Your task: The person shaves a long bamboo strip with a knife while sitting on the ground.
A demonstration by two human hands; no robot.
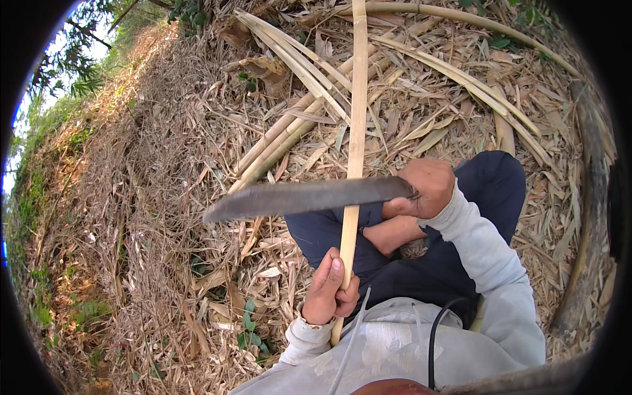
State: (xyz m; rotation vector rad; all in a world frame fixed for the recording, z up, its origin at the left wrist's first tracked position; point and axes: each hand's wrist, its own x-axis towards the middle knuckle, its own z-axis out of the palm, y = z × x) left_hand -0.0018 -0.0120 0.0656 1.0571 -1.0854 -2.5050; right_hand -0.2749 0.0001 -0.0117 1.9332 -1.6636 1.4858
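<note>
A long, pale bamboo strip (357,105) runs from beside my waist up past the top of the view. My left hand (332,288) is closed around its lower part, thumb lying along the strip. In my right hand (428,189) is a machete (303,197) with a dark, broad blade; the fingers wrap its handle, which they mostly hide. The blade points left and crosses over the strip above my left hand. Whether its edge touches the strip I cannot tell.
Split bamboo strips (299,56) lie ahead, with more strips (474,85) to the right. Bamboo poles (276,141) rest on dry leaves. A stump (263,71) stands at the far left of them. A log (586,217) lies on the right. My crossed legs (490,187) are under the machete.
</note>
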